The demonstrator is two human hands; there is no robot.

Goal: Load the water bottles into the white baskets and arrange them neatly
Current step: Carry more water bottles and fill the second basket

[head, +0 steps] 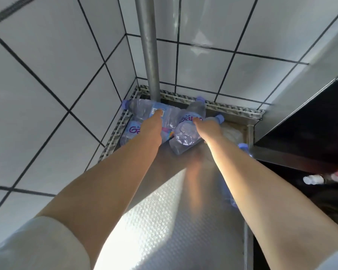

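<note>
Left hand, arm stretched out straight, grips a lying water bottle just left of the steel pole. Right hand, arm likewise extended, holds a tilted bottle right of the pole; finger closure unclear.

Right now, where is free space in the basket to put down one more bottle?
Free: the pale floor right of the right hand, toward the basket's far right corner, bordered by the perforated rim. Crowded: the far left corner, where the bottles pile under the left hand beside the metal pole.

Head cam, steep downward, close-up.
</note>
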